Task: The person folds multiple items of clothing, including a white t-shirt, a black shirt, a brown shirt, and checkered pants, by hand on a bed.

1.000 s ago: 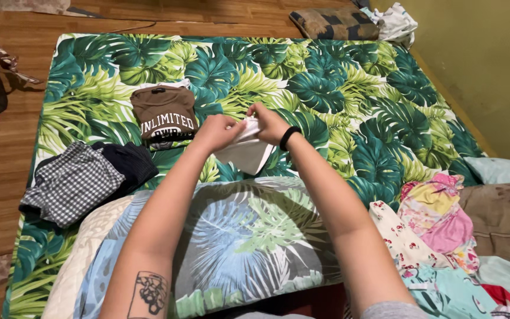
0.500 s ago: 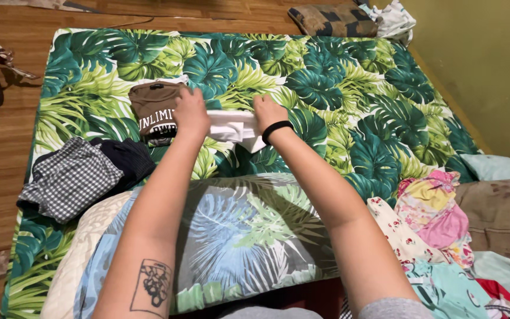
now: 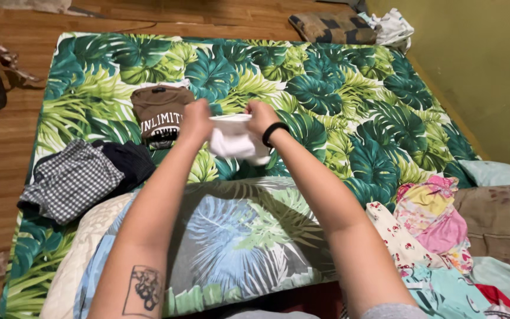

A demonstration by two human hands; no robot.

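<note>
Both my hands hold a small white garment (image 3: 234,142) up above a mattress with a green leaf-print sheet (image 3: 337,100). My left hand (image 3: 197,121) grips its left top edge and my right hand (image 3: 261,117), with a black band at the wrist, grips the right top edge. The cloth hangs folded between them. Just left of my left hand lies a folded brown shirt (image 3: 159,115) with white lettering.
A folded checked garment (image 3: 69,180) and a dark one (image 3: 128,159) lie at the left. A grey-blue leaf-print pillow (image 3: 237,236) sits over my lap. Colourful unfolded clothes (image 3: 432,218) pile at the right. Wooden floor (image 3: 1,136) to the left, green wall to the right.
My hands spread the white garment wide over the sheet, then came closer together and lifted it, so it now hangs doubled between them.
</note>
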